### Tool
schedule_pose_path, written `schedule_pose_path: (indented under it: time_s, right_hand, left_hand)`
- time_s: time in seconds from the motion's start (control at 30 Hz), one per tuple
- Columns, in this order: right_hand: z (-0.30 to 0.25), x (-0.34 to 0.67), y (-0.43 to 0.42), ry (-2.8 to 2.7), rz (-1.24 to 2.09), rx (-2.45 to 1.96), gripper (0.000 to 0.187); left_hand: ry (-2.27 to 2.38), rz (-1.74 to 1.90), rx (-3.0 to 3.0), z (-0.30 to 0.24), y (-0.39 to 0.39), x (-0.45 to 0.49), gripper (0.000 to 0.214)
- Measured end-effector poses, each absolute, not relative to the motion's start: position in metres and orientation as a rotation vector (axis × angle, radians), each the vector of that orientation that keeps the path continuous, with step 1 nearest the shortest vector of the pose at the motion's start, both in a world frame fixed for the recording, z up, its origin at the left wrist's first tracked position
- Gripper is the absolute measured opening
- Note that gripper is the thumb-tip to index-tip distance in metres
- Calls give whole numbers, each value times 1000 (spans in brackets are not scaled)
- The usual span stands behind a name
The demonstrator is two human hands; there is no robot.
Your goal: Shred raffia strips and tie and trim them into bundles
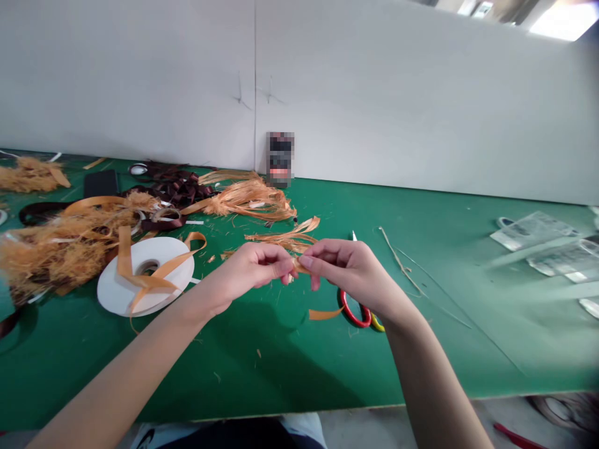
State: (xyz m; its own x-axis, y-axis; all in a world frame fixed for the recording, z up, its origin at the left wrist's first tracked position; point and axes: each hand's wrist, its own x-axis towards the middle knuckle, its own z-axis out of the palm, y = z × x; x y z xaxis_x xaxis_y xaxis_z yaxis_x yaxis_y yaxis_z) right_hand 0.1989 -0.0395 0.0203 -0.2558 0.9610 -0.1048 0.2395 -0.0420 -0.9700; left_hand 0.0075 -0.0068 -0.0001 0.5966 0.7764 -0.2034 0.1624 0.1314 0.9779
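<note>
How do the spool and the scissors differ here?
The spool is a white disc; the scissors show red and yellow handles. Orange ribbon crosses the spool's face, while the right hand partly hides the scissors. The spool looks wider than the scissors' visible handles. Both lie on the green table.

A small orange strip, mostly hidden, is pinched between the left hand and right hand. Loose, pale-orange strands fan out just beyond; any join is hidden.
</note>
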Motion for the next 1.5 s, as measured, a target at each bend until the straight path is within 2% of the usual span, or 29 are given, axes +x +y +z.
schedule_pose_path:
  time_s: [0.23,0.43,0.6,0.67,0.73,1.2,1.5]
  right_hand:
    - [16,200,-38,-1527,1349,-1345,23]
    - [16,203,-40,-1519,1318,-1351,23]
    - [18,199,-39,-1520,1334,-1327,24]
    - [18,198,-39,-1528,1347,-1310,26]
    - [17,196,-39,-1540,1344,-1307,26]
    - [6,195,-33,-1531,1345,-1344,27]
    - [-2,193,-33,-1523,1413,-1350,26]
  left_hand:
    - [938,754,1507,-6,0,1,24]
    - [933,991,1219,-13,5,-7,24]
    - [911,857,1273,-10,-2,1,31]
    - [885,819,1363,-9,-5,5,24]
    - [875,859,1426,-10,-6,8,19]
    - [881,1022,1428,-23,6,10,22]
    - [1153,1050,2141,-19,5,10,29]
